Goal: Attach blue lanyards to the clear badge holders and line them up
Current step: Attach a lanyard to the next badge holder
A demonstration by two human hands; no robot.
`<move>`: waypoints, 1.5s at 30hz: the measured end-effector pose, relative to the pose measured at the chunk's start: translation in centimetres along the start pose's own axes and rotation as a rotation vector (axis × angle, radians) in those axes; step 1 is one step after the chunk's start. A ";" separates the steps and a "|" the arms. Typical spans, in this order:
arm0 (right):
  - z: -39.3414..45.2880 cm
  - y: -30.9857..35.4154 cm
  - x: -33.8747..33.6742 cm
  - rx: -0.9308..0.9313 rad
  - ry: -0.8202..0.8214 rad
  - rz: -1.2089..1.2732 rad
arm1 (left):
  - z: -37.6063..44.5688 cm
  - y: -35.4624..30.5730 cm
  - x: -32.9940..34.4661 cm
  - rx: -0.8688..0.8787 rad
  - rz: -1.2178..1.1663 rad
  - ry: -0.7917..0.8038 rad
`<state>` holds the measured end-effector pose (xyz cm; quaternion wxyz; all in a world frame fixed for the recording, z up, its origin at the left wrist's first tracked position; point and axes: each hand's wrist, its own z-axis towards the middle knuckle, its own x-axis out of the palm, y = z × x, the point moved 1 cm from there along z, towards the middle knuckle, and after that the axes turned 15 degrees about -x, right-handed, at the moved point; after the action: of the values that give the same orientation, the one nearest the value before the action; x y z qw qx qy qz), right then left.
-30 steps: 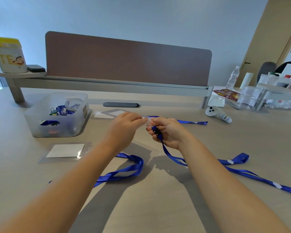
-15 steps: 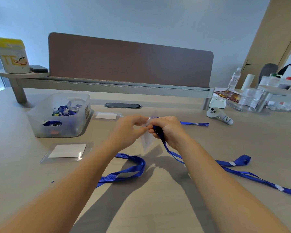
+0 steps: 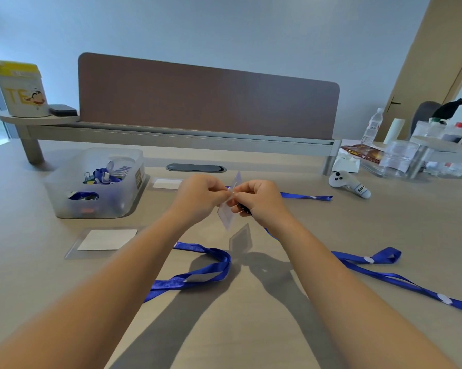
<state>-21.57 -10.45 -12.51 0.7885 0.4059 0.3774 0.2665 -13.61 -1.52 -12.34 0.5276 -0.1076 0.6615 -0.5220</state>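
My left hand (image 3: 199, 198) pinches the top edge of a clear badge holder (image 3: 227, 217), which hangs tilted above the table. My right hand (image 3: 259, 202) meets it there, closed on the black clip of a blue lanyard (image 3: 368, 265) that trails off to the right across the table. A second blue lanyard (image 3: 197, 272) lies looped under my left forearm. A third (image 3: 307, 197) lies behind my right hand. A clear badge holder with a white card (image 3: 106, 240) lies flat at the left. Another holder (image 3: 167, 183) lies beside the bin.
A translucent bin (image 3: 96, 183) with clips and lanyards stands at the left. A white controller (image 3: 348, 183) lies at the right, with bottles and plastic containers (image 3: 400, 158) behind it. A brown divider panel (image 3: 208, 102) closes the back of the desk.
The badge holder has been lifted off the table and now hangs tilted between both hands. My hands have come together at its top edge.
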 end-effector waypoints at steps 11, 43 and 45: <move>-0.1 0.6 0.3 -0.101 -0.008 -0.109 | 0.1 -0.4 -0.5 0.027 -0.019 -0.014; 1.9 -0.6 -0.6 0.002 -0.089 0.365 | 0.4 2.6 1.7 -0.856 -1.344 0.467; 1.9 -0.9 -0.7 0.023 -0.104 0.342 | 1.0 2.3 1.2 -0.782 -1.450 0.308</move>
<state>-20.32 -12.27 -12.25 0.7455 0.4866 0.2644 0.3709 -12.34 -1.96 -14.84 -0.1106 -0.6090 0.6265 -0.4737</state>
